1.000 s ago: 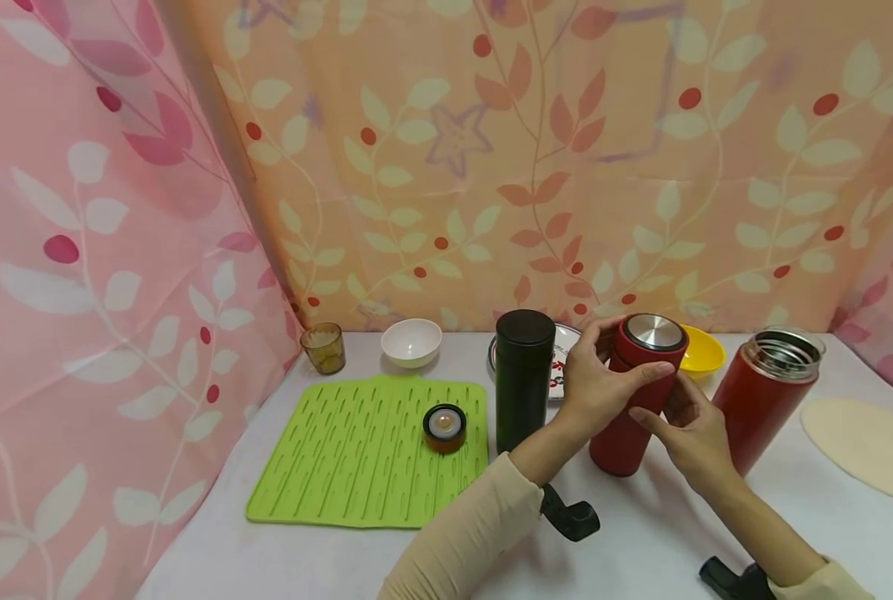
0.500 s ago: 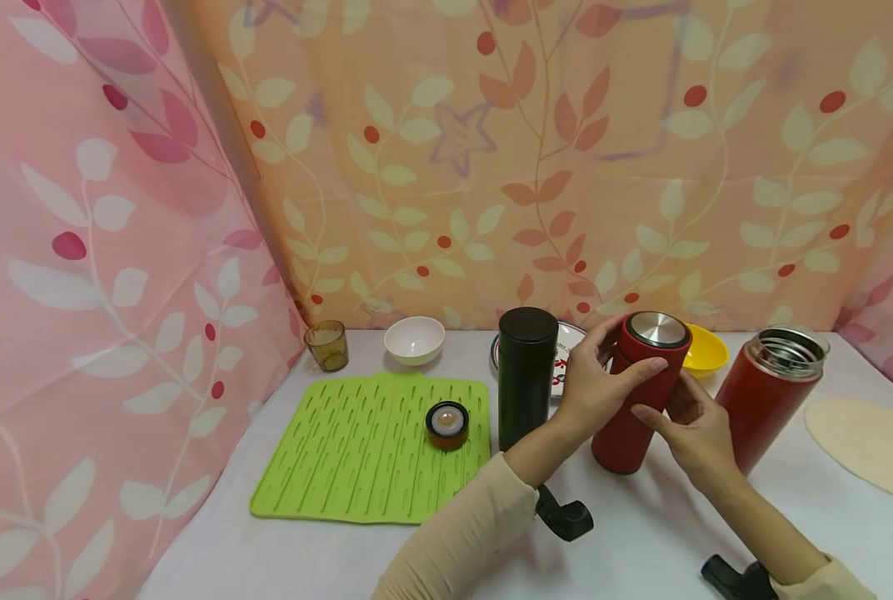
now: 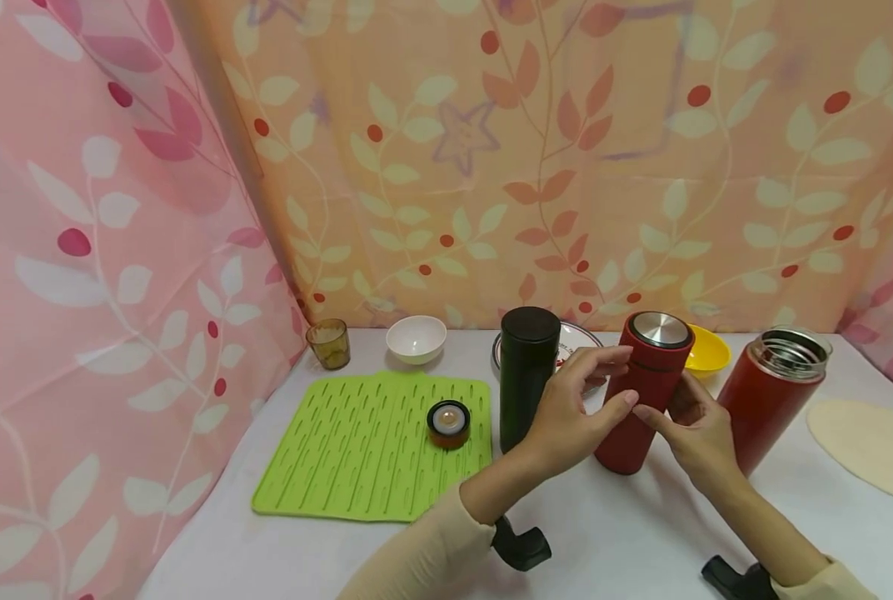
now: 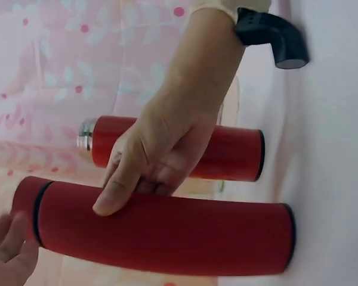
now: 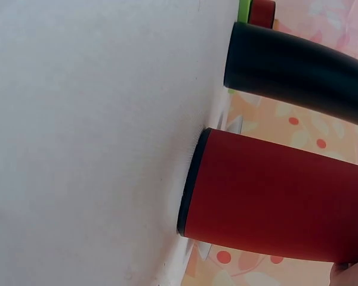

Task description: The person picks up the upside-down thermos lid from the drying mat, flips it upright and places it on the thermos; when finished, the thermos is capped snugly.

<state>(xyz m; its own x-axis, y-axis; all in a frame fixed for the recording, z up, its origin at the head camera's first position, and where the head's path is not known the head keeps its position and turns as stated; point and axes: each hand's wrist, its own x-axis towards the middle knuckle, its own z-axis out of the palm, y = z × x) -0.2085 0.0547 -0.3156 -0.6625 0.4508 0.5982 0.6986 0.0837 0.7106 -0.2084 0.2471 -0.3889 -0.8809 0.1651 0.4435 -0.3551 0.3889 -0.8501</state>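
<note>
A red thermos flask (image 3: 630, 446) with a steel-topped lid (image 3: 660, 330) stands on the white table. My right hand (image 3: 697, 429) grips its body from the right, thumb across the front, as the left wrist view also shows. My left hand (image 3: 577, 408) is beside the flask's upper left, fingers loosely bent and holding nothing; its fingertips are near the lid seam. In the left wrist view, blurred fingers of the left hand (image 4: 9, 253) show by the lid end. A second red flask (image 3: 765, 408), lidless with a bare steel neck, stands just right of my right hand.
A black flask (image 3: 525, 375) stands behind my left wrist. On the green drying mat (image 3: 341, 458) lies an upturned lid (image 3: 448, 423). Along the back are an amber glass (image 3: 329, 343), a white bowl (image 3: 416, 340), a patterned plate (image 3: 577, 337) and a yellow bowl (image 3: 707, 352). A cream round mat (image 3: 874, 450) lies right.
My left hand has let go of the red flask's lid and drawn back down and to the left. The right hand keeps its grip on the flask, which stays in place.
</note>
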